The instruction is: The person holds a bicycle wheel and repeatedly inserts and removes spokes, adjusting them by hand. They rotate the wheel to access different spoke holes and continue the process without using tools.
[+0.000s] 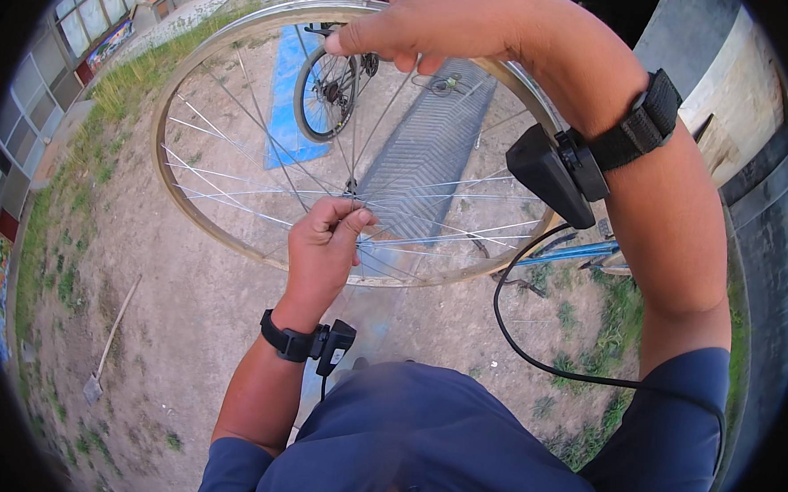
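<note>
A bicycle wheel rim point(169, 145) with thin metal spokes point(227, 193) stands in front of me, tilted, with no tyre on it. The spokes are unevenly spaced and run to the hub point(351, 188) at its middle. At the rim's far top edge, my right hand point(441, 21) is wrapped over the metal, thumb pointing left. Beside the hub my left hand point(326, 236) is closed in a pinch, thumb against forefinger. Whatever lies between those fingertips is too small to make out. Each wrist wears a black strap with a small black device.
Beyond the rim, another bicycle wheel point(326, 95) with a tyre rests by a blue sheet point(285, 107). A grey ridged mat point(426, 150) lies on the dirt. Blue bicycle parts point(572, 254) are at right. A shovel point(113, 343) lies left. A black cable point(531, 356) hangs from my right wrist.
</note>
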{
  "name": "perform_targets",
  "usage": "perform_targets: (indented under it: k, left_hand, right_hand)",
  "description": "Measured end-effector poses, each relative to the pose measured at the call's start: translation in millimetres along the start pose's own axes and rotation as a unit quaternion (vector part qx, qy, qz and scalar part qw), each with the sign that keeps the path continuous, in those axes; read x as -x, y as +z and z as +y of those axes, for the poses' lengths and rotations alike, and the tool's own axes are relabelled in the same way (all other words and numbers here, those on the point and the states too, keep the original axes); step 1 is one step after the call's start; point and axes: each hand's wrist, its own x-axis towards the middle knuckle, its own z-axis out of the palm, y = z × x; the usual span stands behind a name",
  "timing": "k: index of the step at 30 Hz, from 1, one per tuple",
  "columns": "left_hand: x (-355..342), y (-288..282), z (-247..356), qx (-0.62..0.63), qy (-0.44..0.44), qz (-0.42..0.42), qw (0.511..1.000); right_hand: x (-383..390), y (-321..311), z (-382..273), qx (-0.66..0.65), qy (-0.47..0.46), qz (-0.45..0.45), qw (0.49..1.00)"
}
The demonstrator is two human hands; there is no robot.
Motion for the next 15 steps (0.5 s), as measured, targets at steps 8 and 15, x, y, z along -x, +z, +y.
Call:
perform_targets:
  k: [8,15]
  left_hand:
    - [-13.4,-23.1,12.8,0.103,-0.008,0.057,0.993]
    - [-20.0,-37.3,15.5,0.174,-0.026,0.063,0.982]
  right_hand:
    - [28.9,-6.5,46.1,-0.027,-0.033,0.071,0.997]
    - [72.5,47.3,106.9,-0.186,0.024,0.193,0.963]
